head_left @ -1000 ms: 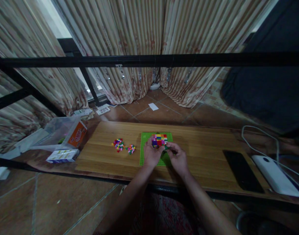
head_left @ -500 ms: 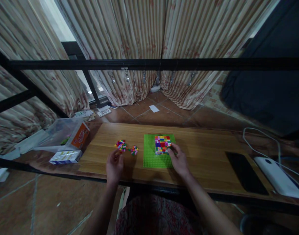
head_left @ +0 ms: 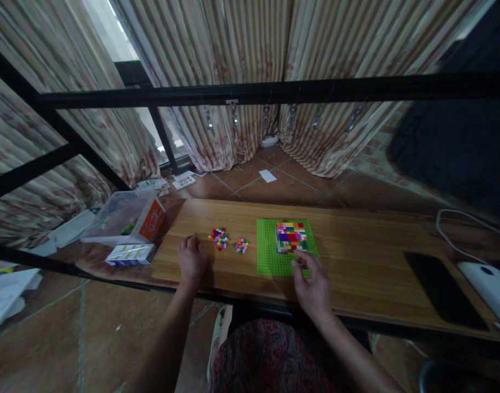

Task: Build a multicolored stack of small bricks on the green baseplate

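Note:
A square block (head_left: 291,238) of many-coloured toy bricks, several layers high, stands on a green studded baseplate (head_left: 266,256). At the block's front edge is my right hand (head_left: 314,285), its fingertips at or touching the bricks and its thumb held apart, with no brick visible between them. My left hand (head_left: 192,259) rests on the wooden table with its fingers curled under; whatever they may hold is hidden. Just right of it lie two small heaps of loose bricks, a larger heap (head_left: 219,238) and a smaller heap (head_left: 241,245).
Left of the table board (head_left: 356,234) are a clear plastic bin (head_left: 119,218) with an orange label and a small white-and-blue box (head_left: 130,254). A black flat slab (head_left: 442,289) and a white device (head_left: 485,286) with a cable lie at right. A black rail (head_left: 254,94) crosses behind.
My left hand has drawn back leftward from the loose bricks and curled on the table. My right hand has shifted from the block's right side to its front edge. The view has turned slightly left.

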Motion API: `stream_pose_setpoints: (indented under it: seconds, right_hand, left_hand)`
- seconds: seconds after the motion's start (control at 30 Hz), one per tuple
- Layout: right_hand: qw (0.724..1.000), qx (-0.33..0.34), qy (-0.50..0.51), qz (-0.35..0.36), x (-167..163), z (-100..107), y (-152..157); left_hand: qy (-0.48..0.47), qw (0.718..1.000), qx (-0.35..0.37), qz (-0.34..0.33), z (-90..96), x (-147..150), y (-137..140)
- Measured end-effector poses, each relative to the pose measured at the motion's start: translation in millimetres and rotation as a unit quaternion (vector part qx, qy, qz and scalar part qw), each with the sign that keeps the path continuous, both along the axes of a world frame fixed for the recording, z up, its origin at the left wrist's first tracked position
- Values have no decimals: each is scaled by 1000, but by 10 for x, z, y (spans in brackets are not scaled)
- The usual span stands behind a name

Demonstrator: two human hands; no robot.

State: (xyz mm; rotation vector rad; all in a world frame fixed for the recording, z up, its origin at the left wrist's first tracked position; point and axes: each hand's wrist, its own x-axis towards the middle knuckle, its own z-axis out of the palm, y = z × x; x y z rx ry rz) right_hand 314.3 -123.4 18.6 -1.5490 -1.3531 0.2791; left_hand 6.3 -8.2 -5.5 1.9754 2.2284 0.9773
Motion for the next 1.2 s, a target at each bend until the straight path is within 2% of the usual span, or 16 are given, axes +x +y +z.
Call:
stream_pose_setpoints:
  seconds: [0.2,0.47,0.7,0.77,0.83,0.97,1.07,1.2]
  right_hand:
    - [1000,16,5,-15,-31,25,81]
    - [992,39,-117,-20,68,139,262]
    - [976,-51,-197,-75,188,349,688]
    - [969,-85,-226,-54,198,431,872]
    - [957,-120,-266,6,182,489,1066]
    - [917,-190,-326,127,119,456,1351]
    - [903,-218,-340,147,104,357,1408]
    - [906,-207,-344,136,113,300,1380]
  left_hand:
    - [-20,1000,10,-9,-25,-28,-8]
    - [-22,1000,14,-3,22,-5,-14]
    - [-37,999,11,-3,40,-5,-25]
    - [-35,999,12,-7,34,-7,-23]
    - [-35,999,14,-4,33,-5,-22]
    - [-36,999,4,2,38,9,-30]
    - [-29,1000,-7,4,36,18,-39]
    - [-23,1000,-11,10,22,20,-45]
